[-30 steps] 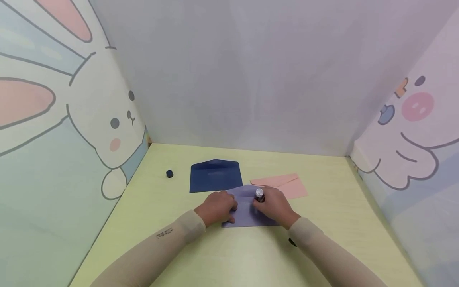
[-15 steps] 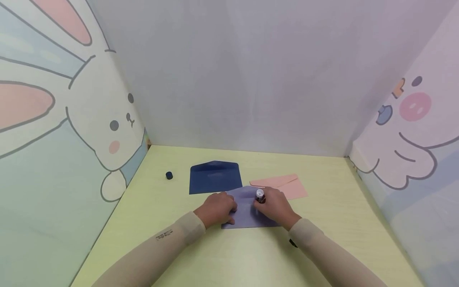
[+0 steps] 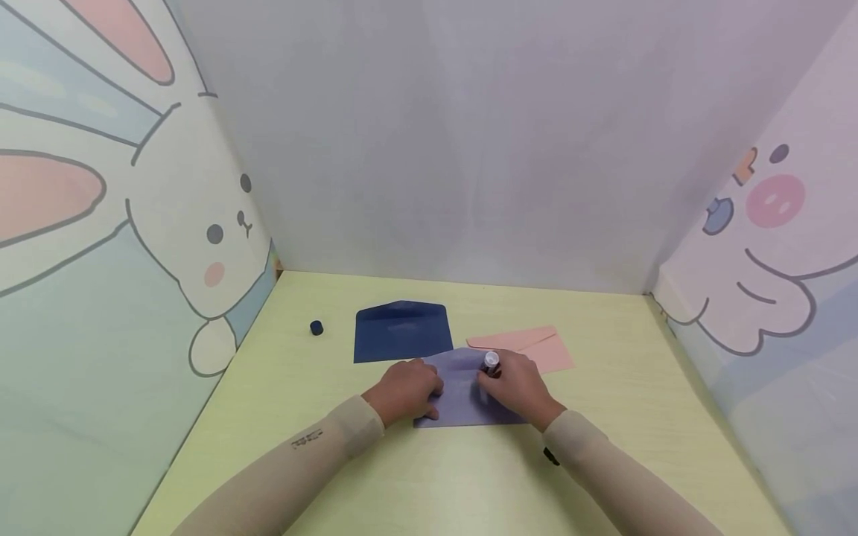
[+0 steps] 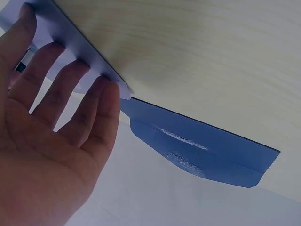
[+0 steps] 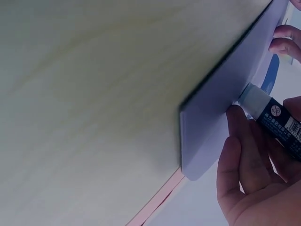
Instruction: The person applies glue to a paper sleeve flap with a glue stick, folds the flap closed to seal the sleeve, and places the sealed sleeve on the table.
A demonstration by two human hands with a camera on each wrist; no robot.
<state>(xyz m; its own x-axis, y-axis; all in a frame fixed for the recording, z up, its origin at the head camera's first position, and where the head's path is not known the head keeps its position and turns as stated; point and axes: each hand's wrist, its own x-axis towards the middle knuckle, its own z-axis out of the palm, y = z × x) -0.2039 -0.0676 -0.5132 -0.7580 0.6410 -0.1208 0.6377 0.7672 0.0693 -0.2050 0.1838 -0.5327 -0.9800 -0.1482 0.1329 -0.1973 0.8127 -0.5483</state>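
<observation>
A lavender envelope (image 3: pixel 459 398) lies in front of me with its flap side toward the far wall. My right hand (image 3: pixel 521 387) grips a dark-labelled glue stick (image 5: pixel 282 123), held upright with its white base (image 3: pixel 491 359) uppermost. In the right wrist view its lower end meets the envelope near the flap. The fingertips of my left hand (image 3: pixel 404 388) press on the envelope's left part; its fingers (image 4: pixel 61 89) are spread and slightly bent, with nothing gripped.
Behind the lavender envelope lies a navy envelope (image 3: pixel 402 339) with its flap open and shiny streaks on it. A pink envelope (image 3: pixel 553 353) is partly covered at the right. A small dark cap (image 3: pixel 316 327) stands far left on the pale yellow table (image 3: pixel 302 387). Walls (image 3: pixel 462 149) enclose the table.
My right hand and the glue stick have shifted slightly to the right along the lavender envelope. The left hand stays in place.
</observation>
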